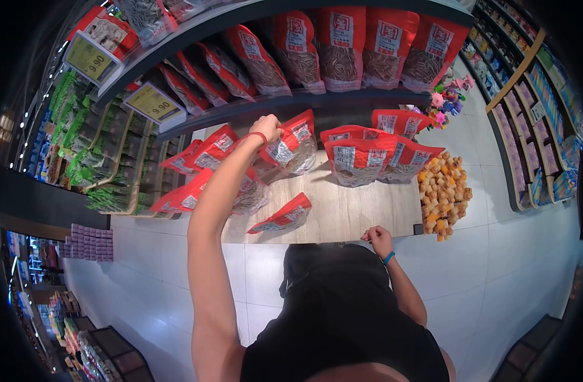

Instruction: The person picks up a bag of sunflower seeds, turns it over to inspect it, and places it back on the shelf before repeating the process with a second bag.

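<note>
My left hand [266,128], with a red band at the wrist, reaches across the wooden shelf board [342,210]. Its curled fingers grip the top corner of a red and silver bag of sunflower seeds [296,149], which stands upright. Left of that arm lean several similar bags [216,150]. A single bag [285,216] lies tilted near the front edge. Farther right, more bags [358,159] stand grouped together. By the board's front edge, my right hand [379,239], with a blue wristband, hangs with fingers curled and nothing visible in them.
Above the board, an upper shelf [285,99] holds a row of seed bags, with price tags [154,104] at its left. A pile of orange and tan packets [443,194] sits at the right. Green-packaged goods [81,137] fill racks on the left, and a stocked shelf [527,140] stands far right.
</note>
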### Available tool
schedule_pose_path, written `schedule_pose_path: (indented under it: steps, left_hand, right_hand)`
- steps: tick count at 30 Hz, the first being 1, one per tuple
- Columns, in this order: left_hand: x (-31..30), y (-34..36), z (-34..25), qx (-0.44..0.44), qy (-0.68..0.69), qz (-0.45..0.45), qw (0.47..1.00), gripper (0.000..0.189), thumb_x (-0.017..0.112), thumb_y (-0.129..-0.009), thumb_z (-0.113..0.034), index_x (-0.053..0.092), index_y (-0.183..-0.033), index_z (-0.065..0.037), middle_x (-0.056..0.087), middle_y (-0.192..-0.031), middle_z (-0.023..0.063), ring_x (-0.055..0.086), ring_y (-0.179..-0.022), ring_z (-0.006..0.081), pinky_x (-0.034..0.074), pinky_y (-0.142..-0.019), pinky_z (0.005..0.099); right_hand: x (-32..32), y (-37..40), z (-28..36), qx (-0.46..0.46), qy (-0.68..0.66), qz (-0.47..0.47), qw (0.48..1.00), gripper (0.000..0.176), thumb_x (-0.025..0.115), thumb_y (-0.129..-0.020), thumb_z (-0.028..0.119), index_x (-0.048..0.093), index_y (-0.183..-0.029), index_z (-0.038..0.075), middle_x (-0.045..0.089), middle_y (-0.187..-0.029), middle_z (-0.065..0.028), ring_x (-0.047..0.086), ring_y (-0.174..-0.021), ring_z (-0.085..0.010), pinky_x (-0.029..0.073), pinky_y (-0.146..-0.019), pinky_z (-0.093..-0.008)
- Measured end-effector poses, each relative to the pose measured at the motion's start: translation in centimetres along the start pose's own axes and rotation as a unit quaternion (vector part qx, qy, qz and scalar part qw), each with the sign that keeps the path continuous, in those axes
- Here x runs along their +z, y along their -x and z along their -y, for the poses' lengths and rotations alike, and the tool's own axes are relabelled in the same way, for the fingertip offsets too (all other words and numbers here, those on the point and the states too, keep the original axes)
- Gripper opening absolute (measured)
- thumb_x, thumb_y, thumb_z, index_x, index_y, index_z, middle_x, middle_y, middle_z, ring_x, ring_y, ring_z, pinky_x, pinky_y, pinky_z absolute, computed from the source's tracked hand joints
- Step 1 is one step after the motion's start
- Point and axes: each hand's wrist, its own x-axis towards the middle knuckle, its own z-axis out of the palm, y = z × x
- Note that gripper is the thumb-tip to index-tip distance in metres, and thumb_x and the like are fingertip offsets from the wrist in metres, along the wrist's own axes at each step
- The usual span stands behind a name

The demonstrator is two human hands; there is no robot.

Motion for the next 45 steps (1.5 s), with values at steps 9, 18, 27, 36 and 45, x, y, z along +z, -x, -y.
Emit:
schedule_pose_path:
  steps: [9,18,27,36,45]
  left_hand:
    - [-1.2,0.2,1.3,0.025,0.008,0.059,0.998,0.036,0.079,-0.075,-0.032,0.073,-0.1,-0.006,0.069,-0.097,0.0204,0.066,-0.097,0.033,0.051,-0.083,0.0407]
    - [-0.5,1.0,2.3,0.02,0.028,0.043,0.998,0.038,0.077,-0.076,-0.034,0.073,-0.098,-0.004,0.069,-0.094,0.0213,0.068,-0.093,0.0327,0.051,-0.082,0.0414]
    - [-0.9,1.7,2.0,0.02,0.005,-0.001,1.0,0.029,0.073,-0.078,-0.027,0.072,-0.097,-0.004,0.068,-0.093,0.0244,0.066,-0.093,0.0371,0.051,-0.082,0.0431]
    - [-0.7,2.4,1.8,0.005,0.016,-0.015,1.0,0.024,0.071,-0.081,-0.023,0.072,-0.096,-0.004,0.067,-0.094,0.0243,0.065,-0.095,0.0374,0.05,-0.083,0.0439]
    - [-0.4,2.8,2.3,-0.002,0.021,-0.022,1.0,0.025,0.07,-0.082,-0.024,0.072,-0.099,-0.006,0.067,-0.097,0.0239,0.065,-0.096,0.0381,0.05,-0.084,0.0439]
  right_hand:
    - [-0.3,-0.5,-1.2,0.016,-0.002,-0.008,1.0,0.023,0.052,-0.098,0.015,0.061,-0.086,-0.003,0.068,-0.077,-0.0113,0.065,-0.067,-0.0147,0.052,-0.062,-0.0257]
    - [-1.1,-2.5,2.3,0.165,0.065,0.027,0.984,0.025,0.052,-0.091,0.018,0.06,-0.081,-0.004,0.069,-0.071,-0.0148,0.067,-0.056,-0.0185,0.051,-0.048,-0.0282]
    - [-1.0,-4.1,3.0,0.256,0.064,0.031,0.964,0.026,0.053,-0.087,0.019,0.06,-0.074,-0.002,0.069,-0.069,-0.018,0.067,-0.051,-0.0209,0.05,-0.042,-0.0298]
    - [-0.8,-4.1,4.2,0.277,0.072,0.034,0.958,0.022,0.053,-0.084,0.017,0.061,-0.072,0.0,0.069,-0.07,-0.0177,0.068,-0.055,-0.021,0.05,-0.044,-0.0278]
    - [-1.2,-5.0,3.4,0.29,0.07,0.043,0.953,0.024,0.055,-0.086,0.018,0.062,-0.076,-0.002,0.07,-0.071,-0.0181,0.068,-0.055,-0.021,0.049,-0.043,-0.0276]
